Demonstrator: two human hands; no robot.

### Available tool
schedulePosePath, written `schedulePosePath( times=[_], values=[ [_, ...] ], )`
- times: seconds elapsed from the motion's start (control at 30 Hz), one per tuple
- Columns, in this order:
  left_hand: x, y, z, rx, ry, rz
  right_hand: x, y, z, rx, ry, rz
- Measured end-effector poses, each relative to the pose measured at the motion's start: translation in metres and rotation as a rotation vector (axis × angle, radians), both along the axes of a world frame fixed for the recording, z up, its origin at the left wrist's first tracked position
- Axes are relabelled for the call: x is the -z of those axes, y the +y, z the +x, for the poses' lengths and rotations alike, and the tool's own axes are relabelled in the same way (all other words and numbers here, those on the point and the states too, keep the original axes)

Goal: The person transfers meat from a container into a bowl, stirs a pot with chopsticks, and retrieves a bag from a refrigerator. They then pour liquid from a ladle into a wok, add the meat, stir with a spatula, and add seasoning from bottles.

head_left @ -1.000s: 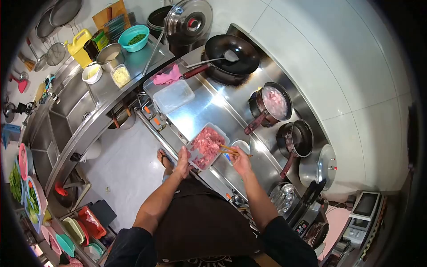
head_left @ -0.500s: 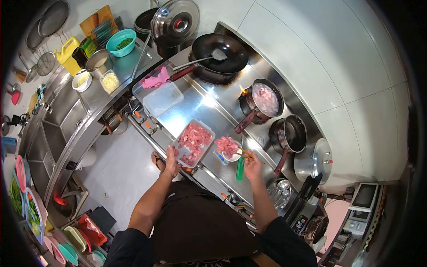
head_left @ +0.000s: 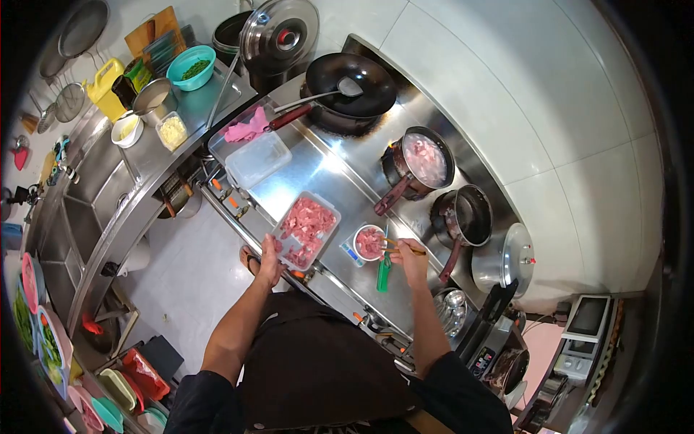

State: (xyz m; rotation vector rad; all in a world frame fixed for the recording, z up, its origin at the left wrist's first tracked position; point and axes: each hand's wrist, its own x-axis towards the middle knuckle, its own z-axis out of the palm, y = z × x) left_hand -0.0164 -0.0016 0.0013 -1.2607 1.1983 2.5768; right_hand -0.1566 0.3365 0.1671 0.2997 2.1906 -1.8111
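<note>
My left hand [head_left: 270, 262] grips the near-left edge of a clear plastic container [head_left: 329, 235] that holds sliced raw meat [head_left: 306, 221]. In my right hand [head_left: 412, 264] is a pair of chopsticks [head_left: 394, 246], whose tips reach into a small white bowl [head_left: 356, 239]. Pinkish meat slices [head_left: 369, 242] lie in that bowl. It stands on a small kitchen scale [head_left: 350, 253] with a blue display. Just below the bowl, a green-handled tool [head_left: 382, 276] rests on the steel counter; I cannot make out its kind.
Behind the bowl stand a saucepan [head_left: 425, 158] of meat in cloudy liquid over a flame, a dark saucepan [head_left: 466, 217] and a wok [head_left: 350, 83] with a spatula. A translucent lid [head_left: 258, 159] and pink cloth [head_left: 247, 126] lie left. A lidded pot [head_left: 504, 260] stands right.
My right hand has brought the clump of meat from above the bowl down into it, and the chopsticks have lowered with it. My left hand still holds the container.
</note>
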Motion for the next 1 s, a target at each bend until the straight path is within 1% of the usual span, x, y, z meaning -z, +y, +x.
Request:
schedulePosePath(
  times=[0.13, 0.23, 0.3, 0.4, 0.47, 0.57, 0.67, 0.7, 0.73, 0.8, 0.9, 1.0],
  values=[
    [-0.016, 0.003, -0.001, -0.037, 0.027, 0.048, -0.027, -0.01, -0.009, -0.022, 0.048, 0.116],
    [-0.009, 0.001, 0.0, -0.017, 0.021, 0.013, -0.042, -0.015, -0.01, -0.007, 0.065, 0.153],
    [-0.006, 0.0, 0.001, -0.014, 0.03, 0.041, -0.049, -0.016, -0.011, -0.01, 0.081, 0.183],
    [-0.005, 0.0, 0.001, -0.007, 0.042, 0.046, -0.061, -0.023, -0.008, 0.005, 0.137, 0.161],
    [-0.005, 0.0, 0.002, -0.004, 0.037, 0.034, -0.048, -0.023, -0.01, 0.021, 0.118, 0.19],
    [0.001, -0.002, 0.001, 0.016, 0.026, 0.024, -0.045, -0.03, -0.003, 0.003, 0.098, 0.219],
    [-0.002, -0.004, 0.006, 0.04, 0.008, 0.021, -0.062, -0.039, -0.002, -0.019, 0.144, 0.21],
    [-0.013, -0.003, 0.005, 0.044, -0.013, 0.002, -0.067, -0.04, -0.001, -0.012, 0.17, 0.201],
    [-0.02, -0.003, 0.001, 0.05, -0.029, -0.018, -0.059, -0.04, -0.002, -0.041, 0.144, 0.203],
    [-0.016, -0.002, 0.004, 0.047, -0.034, -0.014, -0.04, -0.037, -0.004, -0.092, 0.092, 0.21],
    [-0.004, -0.007, -0.001, 0.036, -0.007, -0.034, -0.041, -0.037, -0.001, -0.007, 0.142, 0.175],
    [-0.002, -0.006, 0.005, 0.058, -0.022, -0.036, -0.058, -0.045, 0.003, 0.001, 0.113, 0.139]
  ],
)
